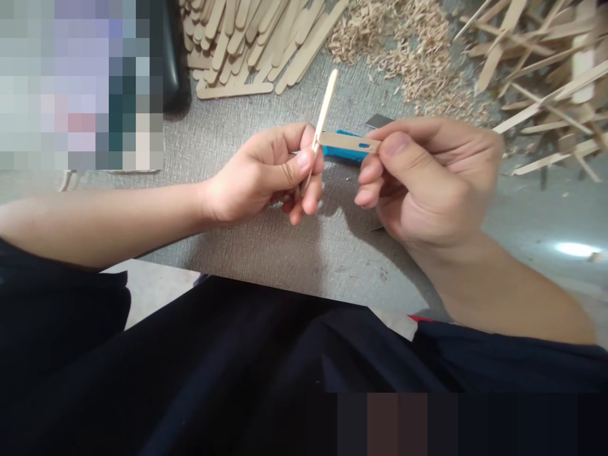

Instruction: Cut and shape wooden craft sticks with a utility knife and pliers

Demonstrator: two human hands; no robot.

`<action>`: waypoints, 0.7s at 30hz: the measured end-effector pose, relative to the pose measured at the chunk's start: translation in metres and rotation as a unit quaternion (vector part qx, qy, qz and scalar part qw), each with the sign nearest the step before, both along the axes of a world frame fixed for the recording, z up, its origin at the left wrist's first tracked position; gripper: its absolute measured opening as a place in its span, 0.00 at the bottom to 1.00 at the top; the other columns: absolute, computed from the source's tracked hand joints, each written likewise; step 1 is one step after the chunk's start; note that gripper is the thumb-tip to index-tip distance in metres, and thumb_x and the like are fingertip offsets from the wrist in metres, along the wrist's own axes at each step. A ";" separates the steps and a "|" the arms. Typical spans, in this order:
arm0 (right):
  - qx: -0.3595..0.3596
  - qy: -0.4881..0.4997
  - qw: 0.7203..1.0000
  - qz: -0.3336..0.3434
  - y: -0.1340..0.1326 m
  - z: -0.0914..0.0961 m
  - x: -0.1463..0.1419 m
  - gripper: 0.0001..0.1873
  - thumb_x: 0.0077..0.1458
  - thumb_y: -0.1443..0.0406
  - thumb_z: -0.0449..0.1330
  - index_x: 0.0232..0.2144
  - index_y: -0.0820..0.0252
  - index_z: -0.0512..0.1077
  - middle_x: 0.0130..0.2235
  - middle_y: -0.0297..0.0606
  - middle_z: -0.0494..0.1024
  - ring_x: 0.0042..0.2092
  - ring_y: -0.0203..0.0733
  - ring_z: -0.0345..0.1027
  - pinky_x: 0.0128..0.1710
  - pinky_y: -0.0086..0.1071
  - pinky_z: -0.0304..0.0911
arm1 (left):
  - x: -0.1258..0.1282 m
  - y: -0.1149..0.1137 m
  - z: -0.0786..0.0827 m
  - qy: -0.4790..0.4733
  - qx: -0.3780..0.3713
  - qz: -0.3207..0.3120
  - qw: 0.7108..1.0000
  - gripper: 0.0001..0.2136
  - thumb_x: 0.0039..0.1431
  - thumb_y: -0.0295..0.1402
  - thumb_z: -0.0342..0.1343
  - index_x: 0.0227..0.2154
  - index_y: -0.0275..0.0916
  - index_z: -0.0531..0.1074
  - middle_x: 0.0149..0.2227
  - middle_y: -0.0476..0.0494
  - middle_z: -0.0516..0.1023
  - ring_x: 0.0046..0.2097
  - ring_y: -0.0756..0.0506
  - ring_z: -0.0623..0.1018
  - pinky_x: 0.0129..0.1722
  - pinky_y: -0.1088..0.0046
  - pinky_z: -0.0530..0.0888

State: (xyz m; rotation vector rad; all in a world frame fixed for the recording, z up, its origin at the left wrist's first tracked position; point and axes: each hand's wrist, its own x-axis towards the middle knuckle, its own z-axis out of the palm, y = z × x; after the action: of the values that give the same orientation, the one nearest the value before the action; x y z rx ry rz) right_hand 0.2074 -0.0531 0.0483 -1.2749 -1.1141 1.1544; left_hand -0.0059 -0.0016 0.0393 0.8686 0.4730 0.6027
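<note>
My left hand pinches a wooden craft stick between thumb and fingers, its rounded end slanting up and away from me. My right hand grips a second craft stick by one end; a small slot is cut through it near my fingertips. The far end of this second stick meets the first one just above my left thumb, and whether it goes into it I cannot tell. Behind the second stick a blue tool lies on the table, partly hidden, with a grey flat piece beside it.
A heap of plain craft sticks lies at the back. Wood shavings are piled right of it. At the far right is a tangle of sticks. A black object stands at the left on the grey table.
</note>
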 end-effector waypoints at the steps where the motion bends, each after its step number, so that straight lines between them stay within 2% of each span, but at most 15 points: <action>1: -0.005 -0.009 1.000 -0.001 0.000 0.000 0.000 0.14 0.68 0.48 0.78 0.41 0.48 0.88 0.30 0.33 0.84 0.24 0.43 0.78 0.20 0.37 0.74 | 0.001 -0.001 0.000 -0.019 -0.002 0.007 1.000 0.26 0.72 0.57 0.69 0.34 0.43 0.66 0.23 0.54 0.81 0.20 0.51 0.79 0.18 0.79 0.63; 4: -0.022 -0.031 0.999 0.001 -0.002 0.003 -0.003 0.14 0.68 0.47 0.77 0.41 0.48 0.89 0.31 0.34 0.84 0.26 0.44 0.80 0.23 0.38 0.78 | 0.001 -0.002 0.003 -0.023 -0.012 0.003 1.000 0.24 0.73 0.56 0.69 0.35 0.44 0.67 0.23 0.55 0.81 0.19 0.51 0.78 0.17 0.78 0.64; 8: -0.022 -0.008 1.000 0.007 -0.005 0.011 -0.012 0.13 0.67 0.50 0.79 0.40 0.49 0.89 0.30 0.32 0.85 0.24 0.41 0.79 0.23 0.35 0.79 | -0.003 0.000 0.006 0.030 -0.002 -0.046 0.998 0.24 0.72 0.57 0.70 0.37 0.43 0.69 0.25 0.54 0.83 0.22 0.50 0.82 0.22 0.75 0.70; 13: -0.050 0.013 0.998 0.047 -0.007 0.022 -0.023 0.18 0.66 0.46 0.79 0.38 0.51 0.88 0.33 0.35 0.86 0.29 0.43 0.83 0.29 0.38 0.85 | -0.006 0.003 0.006 -0.008 0.018 -0.077 0.997 0.25 0.69 0.55 0.73 0.38 0.42 0.69 0.28 0.51 0.85 0.26 0.50 0.84 0.26 0.75 0.73; 18: -0.032 0.042 0.997 0.054 -0.007 0.024 -0.026 0.15 0.68 0.50 0.79 0.38 0.52 0.87 0.32 0.32 0.85 0.29 0.42 0.83 0.28 0.35 0.83 | -0.007 0.001 0.007 0.049 0.000 -0.069 0.996 0.26 0.70 0.60 0.70 0.39 0.43 0.69 0.29 0.50 0.84 0.29 0.47 0.85 0.28 0.71 0.74; 21: -0.022 0.038 0.998 0.052 -0.007 0.023 -0.025 0.14 0.69 0.50 0.79 0.39 0.51 0.88 0.32 0.31 0.86 0.28 0.40 0.83 0.26 0.33 0.81 | -0.007 0.002 0.008 0.053 0.012 -0.072 0.996 0.25 0.69 0.58 0.72 0.39 0.43 0.69 0.28 0.49 0.83 0.29 0.47 0.85 0.29 0.70 0.74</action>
State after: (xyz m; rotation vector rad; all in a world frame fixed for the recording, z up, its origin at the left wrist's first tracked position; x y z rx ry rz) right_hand 0.1820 -0.0602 0.0715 -1.2084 -1.1151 1.2994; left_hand -0.0133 0.0006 0.0472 0.9523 0.4939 0.4322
